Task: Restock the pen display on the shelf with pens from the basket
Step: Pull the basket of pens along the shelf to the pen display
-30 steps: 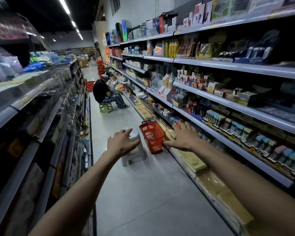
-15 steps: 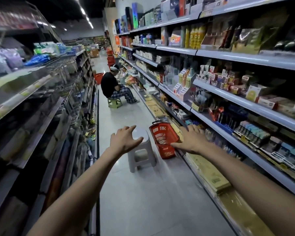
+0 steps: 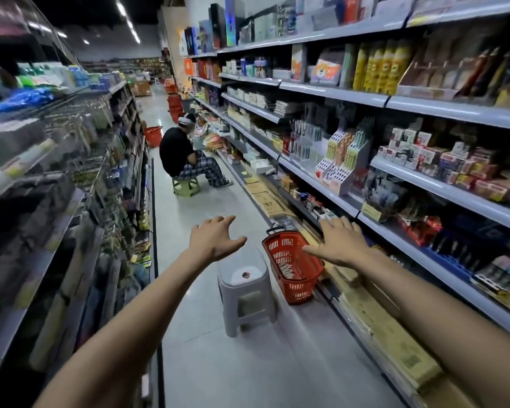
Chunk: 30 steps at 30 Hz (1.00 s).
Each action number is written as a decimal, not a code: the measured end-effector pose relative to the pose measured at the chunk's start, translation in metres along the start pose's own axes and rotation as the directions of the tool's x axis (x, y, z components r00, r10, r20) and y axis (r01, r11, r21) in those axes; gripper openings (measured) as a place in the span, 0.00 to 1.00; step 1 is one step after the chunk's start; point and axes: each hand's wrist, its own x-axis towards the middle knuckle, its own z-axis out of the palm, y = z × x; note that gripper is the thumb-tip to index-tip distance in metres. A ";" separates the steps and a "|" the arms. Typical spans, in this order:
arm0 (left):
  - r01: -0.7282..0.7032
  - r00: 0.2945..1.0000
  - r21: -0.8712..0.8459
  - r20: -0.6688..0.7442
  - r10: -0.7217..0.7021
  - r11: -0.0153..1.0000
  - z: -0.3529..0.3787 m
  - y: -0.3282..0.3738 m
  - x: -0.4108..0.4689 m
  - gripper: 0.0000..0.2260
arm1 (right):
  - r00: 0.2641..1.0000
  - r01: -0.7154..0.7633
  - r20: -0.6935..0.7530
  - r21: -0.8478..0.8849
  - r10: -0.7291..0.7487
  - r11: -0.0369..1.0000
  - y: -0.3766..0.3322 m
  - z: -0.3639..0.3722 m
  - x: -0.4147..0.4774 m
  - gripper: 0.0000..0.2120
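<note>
Head view, the only view supplied.

1. Hands. I read both arms extended forward along the aisle. The left hand (image 3: 215, 241) is released, fingers spread, grasping nothing, above the white stool (image 3: 245, 278). The right hand (image 3: 340, 245) is also released, fingers straight, empty, over the far side of the red basket (image 3: 299, 290). I cannot tell whether it touches the rim.

2. Task items. The basket stands on the floor between the stool and the lowest shelf level. Pale pens (image 3: 287, 272) lie loose in its bottom. A tiered pen display (image 3: 340, 160) stands on the shelf (image 3: 321, 187), above and beyond the basket. I judge no pen has been picked up yet.

3. Hazards, as I judge them.
- The stool sits just beside the basket, so a step or a low reach could knock either over and scatter the pens.
- Loose pens are thin, so a hurried grasp could drop some through the open basket wall.
- Several displays stand close together, so pens could go into the wrong slots.
- A seated person (image 3: 178, 154) occupies the aisle ahead, which limits room to manoeuvre.
</note>
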 end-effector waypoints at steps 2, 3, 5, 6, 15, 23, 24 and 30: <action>-0.017 1.000 0.010 -0.007 0.017 1.000 -0.003 -0.019 0.034 0.38 | 1.000 -0.021 -0.014 0.009 0.021 1.000 -0.015 -0.005 0.031 0.51; -0.026 1.000 0.013 -0.003 0.026 1.000 -0.003 -0.027 0.050 0.39 | 0.999 -0.035 -0.013 0.015 0.036 0.999 -0.022 -0.006 0.045 0.51; -0.039 0.999 0.003 0.003 0.039 0.999 -0.001 -0.041 0.081 0.40 | 0.998 -0.056 -0.011 0.015 0.056 0.998 -0.033 -0.006 0.074 0.51; -0.043 0.999 -0.011 -0.004 0.043 0.999 0.001 -0.047 0.098 0.39 | 0.998 -0.062 -0.010 0.013 0.062 0.998 -0.037 -0.006 0.090 0.51; -0.130 0.992 -0.067 0.000 0.130 0.989 0.042 -0.072 0.265 0.35 | 0.996 -0.093 0.013 0.084 0.092 0.992 -0.042 0.010 0.262 0.53; -0.170 0.982 -0.128 0.063 0.179 0.977 0.059 -0.069 0.425 0.37 | 0.986 -0.168 0.032 0.193 0.165 0.967 -0.020 0.008 0.405 0.52; -0.182 0.980 -0.124 0.058 0.191 0.975 0.062 -0.068 0.442 0.36 | 0.985 -0.175 0.042 0.200 0.170 0.964 -0.018 0.008 0.419 0.52; -0.258 0.963 -0.106 0.055 0.264 0.960 0.079 -0.066 0.540 0.35 | 0.965 -0.261 0.032 0.190 0.260 0.946 -0.005 0.015 0.501 0.60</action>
